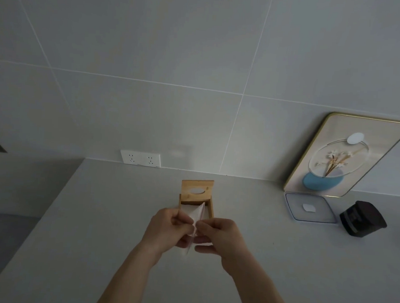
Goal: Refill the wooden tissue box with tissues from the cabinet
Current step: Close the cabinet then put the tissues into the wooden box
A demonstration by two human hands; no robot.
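The wooden tissue box (211,206) stands on the pale counter (97,227), its lid (197,190) tipped up at the back with an oval slot showing. White tissues (197,212) lie inside the box and rise in a fold toward me. My left hand (165,228) pinches the tissues from the left. My right hand (220,233) pinches them from the right. Both hands sit over the near end of the box and hide it.
A double wall socket (140,158) sits low on the tiled wall behind the box. At the right, a framed flower picture (347,156) leans on the wall, with a clear square lid (310,207) and a dark container (362,221) in front of it.
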